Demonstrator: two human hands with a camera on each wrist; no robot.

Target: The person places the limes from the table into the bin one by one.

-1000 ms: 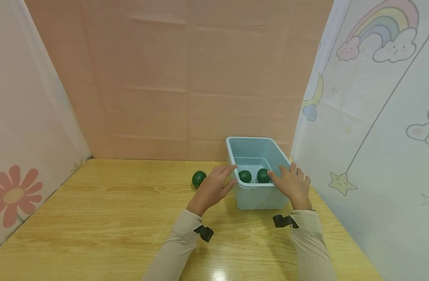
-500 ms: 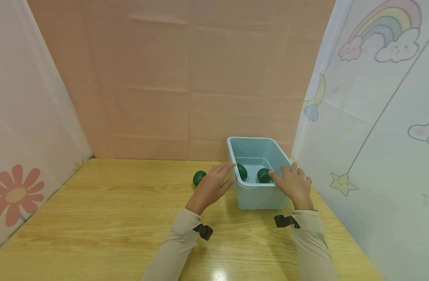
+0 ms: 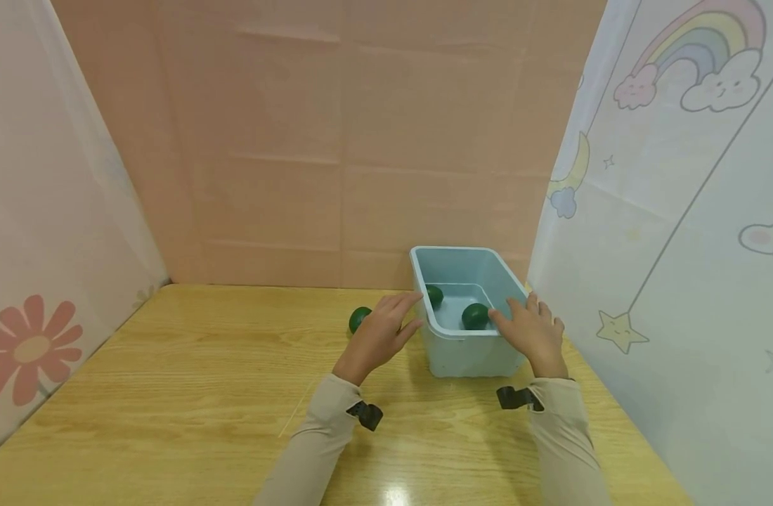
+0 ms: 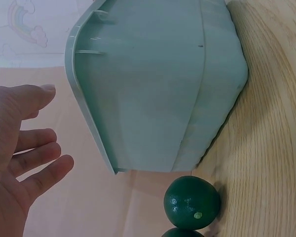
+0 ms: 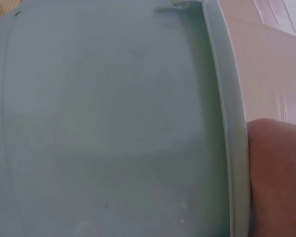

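Observation:
A pale blue plastic bin (image 3: pixel 473 357) stands on the table, with two dark green, lime-like fruits inside. One green fruit (image 3: pixel 476 316) lies near the front wall; another green fruit (image 3: pixel 434 295) sits by the left wall, partly hidden by the rim. My left hand (image 3: pixel 383 334) hovers beside the left rim, fingers loosely extended; the left wrist view shows it apart from the bin and holding nothing. Over the front right corner is my right hand (image 3: pixel 532 334), fingers spread; in the right wrist view its thumb side (image 5: pixel 278 177) appears against the rim.
Left of the bin, a green fruit (image 4: pixel 191 202) rests on the wooden table (image 3: pixel 190 379), with a second green fruit (image 4: pixel 182 232) partly visible beside it. An orange-brown sheet (image 3: pixel 266 140) hangs behind. A patterned white sheet (image 3: pixel 690 281) borders the right side.
Inside the bin, the left fruit has rolled back and left, away from the front wall. The other fruit there has hardly moved. Both hands stay nearly in place.

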